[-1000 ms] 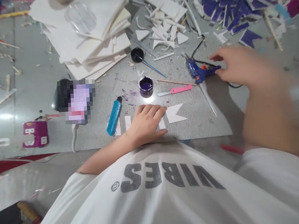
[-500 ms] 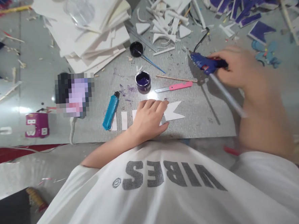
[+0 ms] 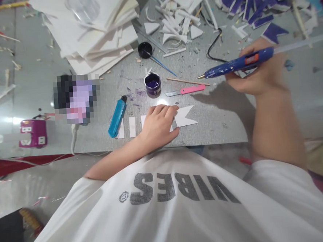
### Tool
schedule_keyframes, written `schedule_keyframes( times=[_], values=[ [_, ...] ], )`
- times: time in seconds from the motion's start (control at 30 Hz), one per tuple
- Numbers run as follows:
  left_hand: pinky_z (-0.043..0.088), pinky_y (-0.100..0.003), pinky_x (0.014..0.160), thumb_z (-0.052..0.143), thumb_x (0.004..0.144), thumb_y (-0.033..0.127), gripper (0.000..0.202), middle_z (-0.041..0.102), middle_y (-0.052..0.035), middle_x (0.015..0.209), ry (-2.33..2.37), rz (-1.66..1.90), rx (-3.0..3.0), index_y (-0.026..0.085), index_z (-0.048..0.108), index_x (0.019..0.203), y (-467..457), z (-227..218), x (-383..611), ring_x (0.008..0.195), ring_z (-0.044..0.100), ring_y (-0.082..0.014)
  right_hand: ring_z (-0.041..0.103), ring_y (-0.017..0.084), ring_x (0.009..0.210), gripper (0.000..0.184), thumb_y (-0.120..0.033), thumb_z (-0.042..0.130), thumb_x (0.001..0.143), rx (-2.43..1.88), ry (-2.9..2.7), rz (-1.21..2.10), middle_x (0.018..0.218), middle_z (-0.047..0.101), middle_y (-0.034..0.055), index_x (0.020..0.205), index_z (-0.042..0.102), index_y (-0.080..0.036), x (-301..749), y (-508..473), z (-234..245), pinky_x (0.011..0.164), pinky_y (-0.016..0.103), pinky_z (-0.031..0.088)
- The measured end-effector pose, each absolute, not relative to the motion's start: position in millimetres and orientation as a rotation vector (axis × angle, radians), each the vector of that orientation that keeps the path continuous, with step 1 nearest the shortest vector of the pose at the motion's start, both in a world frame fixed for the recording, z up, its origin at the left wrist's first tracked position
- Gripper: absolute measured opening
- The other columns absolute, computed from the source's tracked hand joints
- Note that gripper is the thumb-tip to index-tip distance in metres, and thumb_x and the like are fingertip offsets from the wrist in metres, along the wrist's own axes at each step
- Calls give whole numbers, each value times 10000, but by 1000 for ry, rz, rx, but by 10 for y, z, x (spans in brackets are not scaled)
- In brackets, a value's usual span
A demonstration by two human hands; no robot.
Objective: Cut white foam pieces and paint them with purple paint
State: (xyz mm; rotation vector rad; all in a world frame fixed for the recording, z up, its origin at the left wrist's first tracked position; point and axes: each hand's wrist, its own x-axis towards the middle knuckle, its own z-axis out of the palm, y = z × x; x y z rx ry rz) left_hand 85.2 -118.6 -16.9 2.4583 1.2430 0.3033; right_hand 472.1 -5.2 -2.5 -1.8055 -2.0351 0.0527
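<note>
My right hand (image 3: pixel 259 69) is wrapped round a blue hot glue gun (image 3: pixel 229 68), raised over the table with its nozzle pointing left. A clear glue stick (image 3: pixel 296 44) juts from the gun's back end. My left hand (image 3: pixel 161 122) lies with fingers stretched out over white foam-board pieces, partly hiding them. By its fingertips shows a white piece with a notched end (image 3: pixel 185 116). Left of the hand are a narrow white strip (image 3: pixel 132 127) and a blue box cutter (image 3: pixel 118 117). A pink craft knife (image 3: pixel 192 89) and a thin wooden stick (image 3: pixel 186 81) lie beyond.
An open pot of purple paint (image 3: pixel 152 85) and a black cap (image 3: pixel 145 50) with a thin blue brush (image 3: pixel 162 65) stand mid-table. White sheets (image 3: pixel 91 41), white scraps (image 3: pixel 181 19) and purple pieces (image 3: pixel 252 2) cover the back. A pixelated phone (image 3: pixel 79 98) and purple box (image 3: pixel 33 133) sit left.
The glue gun has turned in my right hand's grasp: its glue stick swung from pointing down towards me to pointing right, and the nozzle came lower and left. My left hand stays on the white pieces.
</note>
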Motion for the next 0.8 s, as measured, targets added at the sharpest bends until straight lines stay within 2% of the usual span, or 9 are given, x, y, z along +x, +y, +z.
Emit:
schedule_keyframes(
  times=[0.07,0.13,0.2,0.27,0.33,0.4,0.53,0.67,0.8],
  values=[
    [575,-577,1249,823,1082,367,594,882,-190,1451,1240,314,2454,172,715,1633,-1186,-174,848,1471,762,-439,725,334,941,452,-604,958,845,-1884,-2139,93,856,704,87,889,595,-338,4614,-61,49,916,536,539],
    [580,-578,1249,825,1084,367,589,884,-193,1453,1236,321,2449,166,719,1627,-1185,-170,845,1473,765,-439,705,340,924,574,-713,933,862,-1911,-2225,116,778,651,85,781,488,-359,4526,-81,81,928,556,522],
    [582,-586,1254,829,1085,366,587,886,-192,1455,1231,323,2446,168,721,1626,-1184,-163,839,1474,766,-442,693,337,931,655,-814,891,883,-1845,-2284,105,791,667,89,763,429,-365,4444,-126,71,950,557,518],
    [584,-599,1251,832,1082,364,589,886,-190,1456,1227,323,2439,179,719,1630,-1183,-157,831,1473,765,-449,681,327,909,668,-841,867,880,-1762,-2365,127,809,699,84,761,419,-360,4366,-182,34,926,541,506],
    [585,-604,1246,834,1080,363,588,886,-186,1454,1229,326,2431,193,718,1631,-1183,-156,823,1471,764,-453,687,322,898,591,-767,874,873,-1703,-2439,168,830,736,75,769,464,-354,4299,-229,-8,906,523,494],
    [583,-602,1251,835,1081,363,582,887,-182,1451,1230,333,2428,199,720,1628,-1183,-159,817,1471,767,-450,722,319,934,435,-638,876,882,-1651,-2498,233,888,792,62,814,558,-349,4247,-255,-39,917,508,500],
    [588,-601,1261,849,1080,361,590,894,-182,1441,1225,345,2428,189,717,1629,-1182,-165,813,1465,774,-442,793,333,1088,157,-425,828,902,-1605,-2513,335,1112,893,56,977,707,-357,4176,-274,-44,999,519,530],
    [589,-590,1272,866,1076,356,606,898,-179,1444,1217,342,2428,184,719,1638,-1182,-164,812,1474,778,-437,813,358,1294,250,-272,819,834,-1608,-2467,477,1247,910,47,1045,723,-364,4115,-303,17,1129,541,551],
    [578,-603,1285,874,1065,351,616,893,-179,1467,1215,333,2420,196,717,1640,-1186,-160,806,1488,767,-445,807,355,1374,294,-217,817,820,-1609,-2442,565,1294,908,57,1043,681,-352,4064,-328,89,1153,529,559]
  ],
)
